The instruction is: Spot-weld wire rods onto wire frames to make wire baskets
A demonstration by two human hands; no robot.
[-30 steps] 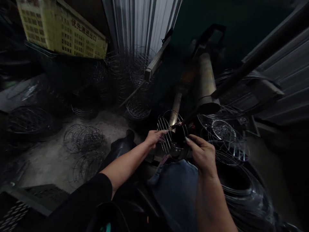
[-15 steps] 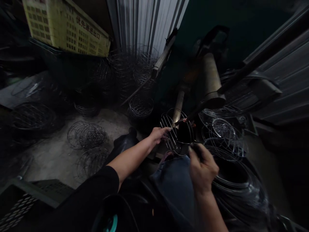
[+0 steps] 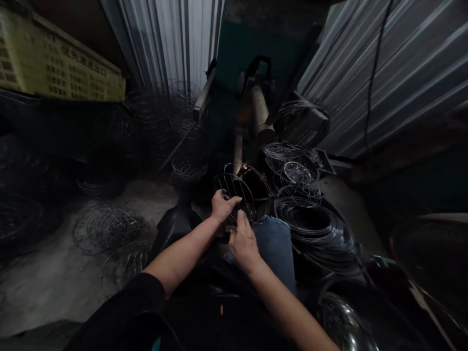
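A round wire grate [image 3: 234,186] with parallel bars is tilted in front of me at the welding machine. My left hand [image 3: 222,207] grips its near left side, thumb stretched across the wires. My right hand [image 3: 244,240] is closed at the grate's near edge, just beside the left one; its fingertips are partly hidden. Behind the grate, a copper-coloured electrode tip [image 3: 243,169] sits close to its far rim. A brass-coloured machine arm [image 3: 238,151] runs down to the grate, and a thicker cylinder [image 3: 261,114] hangs above to the right.
Finished-looking wire rings [image 3: 300,178] are piled on the right, above a large wire coil [image 3: 318,226]. More wire grates [image 3: 109,226] lie on the floor at left. A yellow crate [image 3: 62,63] stands at upper left. A shiny metal bowl-like piece [image 3: 343,319] is at lower right.
My right hand has moved from the right, beside my knee, to the grate's near edge next to my left hand. The grate has shifted and tilted toward me. The view has turned right.
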